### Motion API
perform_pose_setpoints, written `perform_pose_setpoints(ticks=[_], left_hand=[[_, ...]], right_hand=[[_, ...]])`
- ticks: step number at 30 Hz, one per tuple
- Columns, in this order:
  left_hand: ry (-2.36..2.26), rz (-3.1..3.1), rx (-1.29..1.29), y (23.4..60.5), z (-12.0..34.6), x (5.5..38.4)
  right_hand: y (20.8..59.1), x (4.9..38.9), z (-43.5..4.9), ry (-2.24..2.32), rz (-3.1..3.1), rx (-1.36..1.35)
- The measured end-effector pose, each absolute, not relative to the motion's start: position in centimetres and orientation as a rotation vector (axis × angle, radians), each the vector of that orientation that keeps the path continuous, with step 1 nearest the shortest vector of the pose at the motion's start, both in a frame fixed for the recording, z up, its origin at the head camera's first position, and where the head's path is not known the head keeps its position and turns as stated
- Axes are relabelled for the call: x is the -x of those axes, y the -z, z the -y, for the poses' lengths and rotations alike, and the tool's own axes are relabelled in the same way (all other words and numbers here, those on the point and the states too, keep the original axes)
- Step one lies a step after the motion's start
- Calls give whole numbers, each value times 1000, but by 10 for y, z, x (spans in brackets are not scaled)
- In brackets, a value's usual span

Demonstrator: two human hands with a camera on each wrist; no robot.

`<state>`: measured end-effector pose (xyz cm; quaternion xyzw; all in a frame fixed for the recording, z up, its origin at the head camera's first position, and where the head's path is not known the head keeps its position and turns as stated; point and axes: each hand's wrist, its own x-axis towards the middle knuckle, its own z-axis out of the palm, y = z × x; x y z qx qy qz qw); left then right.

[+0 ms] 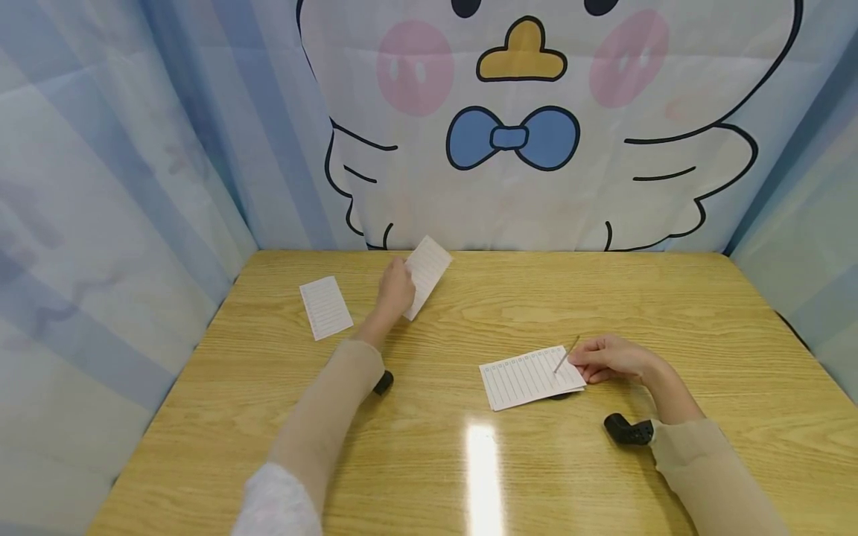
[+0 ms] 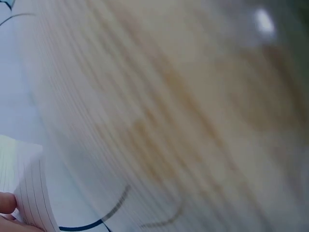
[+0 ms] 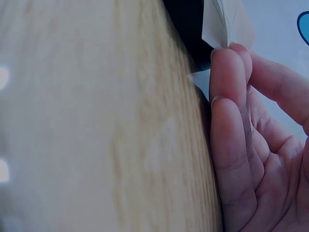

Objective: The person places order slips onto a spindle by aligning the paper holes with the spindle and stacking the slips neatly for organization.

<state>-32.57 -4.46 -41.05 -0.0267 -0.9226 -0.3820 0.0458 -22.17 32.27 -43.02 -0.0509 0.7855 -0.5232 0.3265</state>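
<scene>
My left hand (image 1: 397,289) grips a lined paper sheet (image 1: 430,268) by its near edge at the back of the table. In the left wrist view, fingertips (image 2: 7,203) pinch the sheet at the lower left. A few lined sheets (image 1: 523,380) lie stacked right of the middle, with a thin metal spike (image 1: 572,346) standing through them. Part of a dark base (image 1: 559,396) shows beneath. At the stack's right end my right hand (image 1: 613,359) pinches the paper between thumb and fingers. The right wrist view shows its fingertips (image 3: 228,63) at the paper's edge.
Another lined sheet (image 1: 326,307) lies flat on the wooden table (image 1: 550,476), left of my left hand. Black wrist mounts (image 1: 626,430) stick out from both sleeves. A printed curtain (image 1: 509,201) hangs behind the table's back edge.
</scene>
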Motion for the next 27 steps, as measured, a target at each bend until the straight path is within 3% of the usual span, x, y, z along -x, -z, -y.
perform_pose_setpoints(ticks=[27], left_hand=[[1727,2667,359,379,15,280]], right_hand=[[430,220,-322,1369,-2073,142]])
